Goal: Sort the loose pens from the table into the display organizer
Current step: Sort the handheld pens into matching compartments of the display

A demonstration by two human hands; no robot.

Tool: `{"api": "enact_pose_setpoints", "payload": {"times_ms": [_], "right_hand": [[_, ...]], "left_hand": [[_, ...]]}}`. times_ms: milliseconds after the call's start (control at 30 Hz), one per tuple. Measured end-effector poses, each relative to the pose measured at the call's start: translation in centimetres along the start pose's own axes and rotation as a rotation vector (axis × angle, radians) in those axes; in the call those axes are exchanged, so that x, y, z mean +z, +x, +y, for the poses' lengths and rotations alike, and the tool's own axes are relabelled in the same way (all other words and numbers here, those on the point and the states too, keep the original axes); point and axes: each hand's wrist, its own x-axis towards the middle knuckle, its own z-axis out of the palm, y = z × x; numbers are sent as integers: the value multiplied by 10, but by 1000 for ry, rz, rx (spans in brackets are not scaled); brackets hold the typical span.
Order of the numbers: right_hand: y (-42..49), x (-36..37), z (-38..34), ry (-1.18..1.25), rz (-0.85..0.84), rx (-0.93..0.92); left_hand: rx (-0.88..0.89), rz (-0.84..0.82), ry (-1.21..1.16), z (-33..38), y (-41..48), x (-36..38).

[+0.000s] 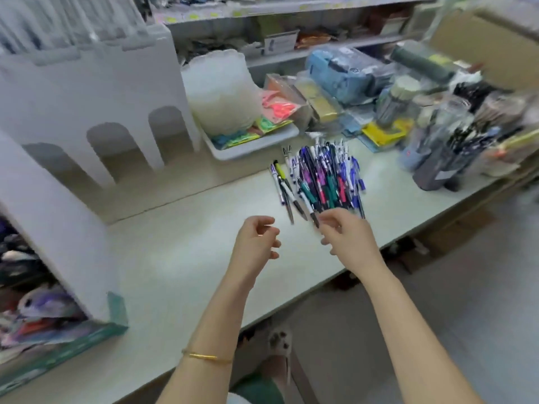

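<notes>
Though nearby, pens (320,176) unreadably blurred.

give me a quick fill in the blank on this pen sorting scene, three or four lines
1. The gold bracelet sits on the ___ wrist.
2. The pile of pens lies on the table to the ___ of the display organizer.
3. The organizer shows ___ dark arched openings in its lowest row.
4. The left hand holds ___.
Missing words: left; right; three; nothing.
</notes>
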Motion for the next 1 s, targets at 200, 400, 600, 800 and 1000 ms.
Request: {"api": "enact_pose_setpoints", "payload": {"times_ms": [200,400,600,800,1000], "right_hand": [[82,-28,40,-31,11,92],[151,-31,46,35,-10,85],[195,-32,39,123,-39,9],[230,-34,29,162,-163,-71],[253,-34,24,151,-234,-108]], "left_hand": [[64,130,390,-20,84,78],[97,390,665,-20,124,119],[82,503,736,-28,148,131],[36,577,678,-31,155,133],[1,576,702,-19,178,119]]}}
